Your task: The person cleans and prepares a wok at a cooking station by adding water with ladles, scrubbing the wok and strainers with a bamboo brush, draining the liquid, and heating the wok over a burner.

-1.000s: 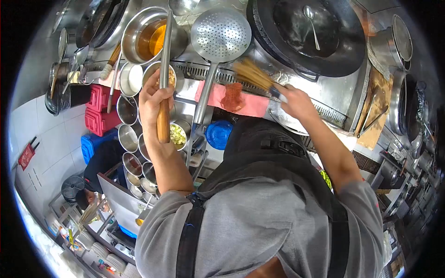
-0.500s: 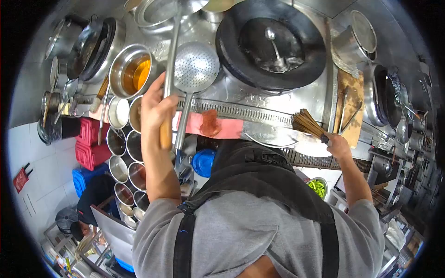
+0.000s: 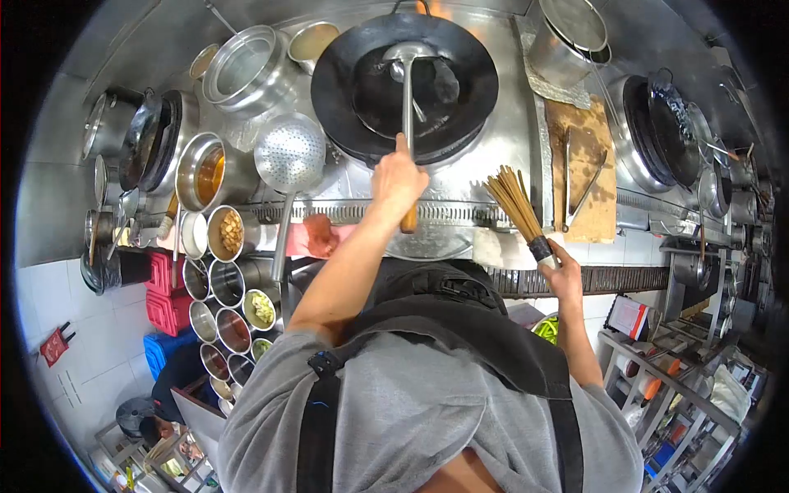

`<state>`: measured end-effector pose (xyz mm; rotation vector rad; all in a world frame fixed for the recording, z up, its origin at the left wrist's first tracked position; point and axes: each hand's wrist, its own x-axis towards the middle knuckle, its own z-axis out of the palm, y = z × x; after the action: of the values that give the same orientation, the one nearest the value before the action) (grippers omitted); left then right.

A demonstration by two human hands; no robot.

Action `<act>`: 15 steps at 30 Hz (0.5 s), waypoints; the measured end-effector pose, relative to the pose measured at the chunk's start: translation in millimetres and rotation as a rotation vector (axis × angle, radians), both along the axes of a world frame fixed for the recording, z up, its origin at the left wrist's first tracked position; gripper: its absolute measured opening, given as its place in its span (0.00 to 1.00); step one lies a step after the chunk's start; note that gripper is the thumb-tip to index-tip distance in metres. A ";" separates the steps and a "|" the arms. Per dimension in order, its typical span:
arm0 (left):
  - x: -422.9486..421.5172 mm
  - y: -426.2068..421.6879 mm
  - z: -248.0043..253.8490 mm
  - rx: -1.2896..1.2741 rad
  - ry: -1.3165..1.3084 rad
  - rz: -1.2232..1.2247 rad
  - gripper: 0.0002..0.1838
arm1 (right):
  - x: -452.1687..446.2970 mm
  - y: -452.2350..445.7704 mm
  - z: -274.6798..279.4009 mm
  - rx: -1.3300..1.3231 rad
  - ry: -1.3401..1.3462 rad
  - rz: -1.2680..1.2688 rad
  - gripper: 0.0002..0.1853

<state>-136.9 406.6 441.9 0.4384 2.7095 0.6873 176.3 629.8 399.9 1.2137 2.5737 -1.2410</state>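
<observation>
My left hand [image 3: 397, 177] is closed round the handle of a long steel ladle [image 3: 408, 107], its index finger stretched along the shaft. The bowl of the ladle is over the black wok [image 3: 333, 94], which has a dark, glossy inside. A bright spoon-like shape shows in the wok; I cannot tell whether it is a reflection. My right hand [image 3: 564, 275] grips the bound end of a bamboo wok brush [image 3: 518, 204], bristles pointing up and left, just right of the wok's front. A perforated skimmer [image 3: 289, 153] lies left of the wok, its handle toward me.
Steel pots, one with amber liquid [image 3: 205, 174], and several ingredient tins stand at the left. A red cloth [image 3: 320, 237] lies on the front ledge. Flame [image 3: 434, 8] shows behind the wok. Tongs [image 3: 568, 177] rest on a board at the right. Another person [image 3: 177, 382] is at the lower left.
My left hand has moved right, bringing the ladle from beside the skimmer to over the wok. The brush in my right hand now stands more upright. The view has shifted right.
</observation>
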 end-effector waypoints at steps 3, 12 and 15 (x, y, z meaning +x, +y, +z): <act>31.9 18.1 -41.9 0.109 0.100 -0.092 0.43 | 20.8 12.8 -18.3 0.018 0.023 -0.032 0.35; 42.3 -15.6 -80.1 0.485 0.298 -0.320 0.31 | 16.0 29.1 -8.0 -0.040 0.144 -0.063 0.32; 19.6 -116.1 -47.4 0.367 0.138 0.010 0.27 | 9.2 25.7 24.1 -0.009 0.251 -0.040 0.32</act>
<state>-117.4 290.5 394.6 0.5758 2.7130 1.2058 185.5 655.5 424.0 1.1821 2.7216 -1.5006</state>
